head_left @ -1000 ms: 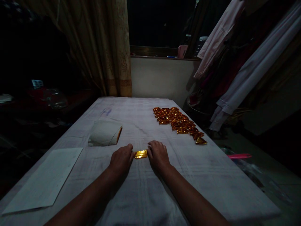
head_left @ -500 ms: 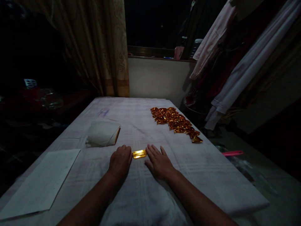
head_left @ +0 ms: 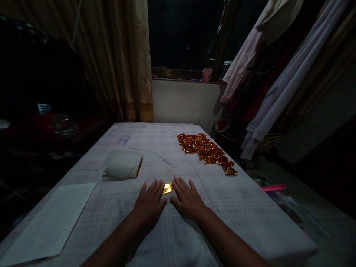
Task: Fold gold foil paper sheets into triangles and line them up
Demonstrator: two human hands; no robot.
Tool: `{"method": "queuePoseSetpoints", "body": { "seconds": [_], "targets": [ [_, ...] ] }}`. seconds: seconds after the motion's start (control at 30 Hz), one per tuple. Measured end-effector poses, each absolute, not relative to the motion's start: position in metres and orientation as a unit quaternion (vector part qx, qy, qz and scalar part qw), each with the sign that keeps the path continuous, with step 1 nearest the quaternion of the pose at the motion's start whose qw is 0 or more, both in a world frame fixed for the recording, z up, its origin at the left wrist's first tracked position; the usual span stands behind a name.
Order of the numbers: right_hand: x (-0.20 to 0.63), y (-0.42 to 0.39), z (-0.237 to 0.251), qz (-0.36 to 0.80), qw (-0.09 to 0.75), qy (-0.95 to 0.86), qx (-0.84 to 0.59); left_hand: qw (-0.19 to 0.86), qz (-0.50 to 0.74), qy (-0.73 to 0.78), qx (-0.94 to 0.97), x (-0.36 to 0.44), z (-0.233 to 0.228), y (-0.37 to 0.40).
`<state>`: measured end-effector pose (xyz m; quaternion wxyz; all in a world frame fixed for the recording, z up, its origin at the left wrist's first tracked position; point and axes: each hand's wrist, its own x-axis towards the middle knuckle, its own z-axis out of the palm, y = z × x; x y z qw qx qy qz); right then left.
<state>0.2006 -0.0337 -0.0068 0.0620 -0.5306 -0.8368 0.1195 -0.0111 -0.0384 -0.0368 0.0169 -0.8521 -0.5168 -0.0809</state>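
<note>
A small folded piece of shiny gold foil paper (head_left: 167, 188) lies on the cloth-covered table (head_left: 164, 163), between my two hands. My left hand (head_left: 150, 200) rests flat with its fingers stretched out, the fingertips over the foil's left end. On the other side, my right hand (head_left: 187, 196) is also laid flat, its fingertips at the foil's right end. Both hands are open, and only the foil's middle shows between them.
Several folded gold foil pieces (head_left: 205, 150) lie clustered along the table's right side. A greyish-white packet with an orange edge (head_left: 122, 165) sits left of centre. Nearer on the left is a white sheet (head_left: 52, 222). Clothes (head_left: 278, 81) hang at the right.
My left hand has gone from curled fingers at the foil's left end to lying flat over it, covering more of it. My right hand stays nearly in place. The view has tilted slightly up.
</note>
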Motion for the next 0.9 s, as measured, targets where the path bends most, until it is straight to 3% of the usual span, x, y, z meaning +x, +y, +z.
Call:
{"method": "queuePoseSetpoints", "body": {
  "seconds": [0.3,0.53,0.9],
  "targets": [
    [0.197,-0.035,-0.008,0.100,0.093,-0.834,-0.534,0.012,-0.049,-0.536,-0.842,-0.040,-0.026,-0.055],
    [0.168,-0.044,-0.006,0.120,0.103,-0.892,-0.423,0.048,-0.077,-0.525,-0.846,-0.039,-0.030,-0.055],
    [0.199,-0.041,-0.004,0.158,0.061,-0.847,-0.504,0.079,-0.077,-0.522,-0.846,-0.038,-0.026,-0.055]
  ]
}}
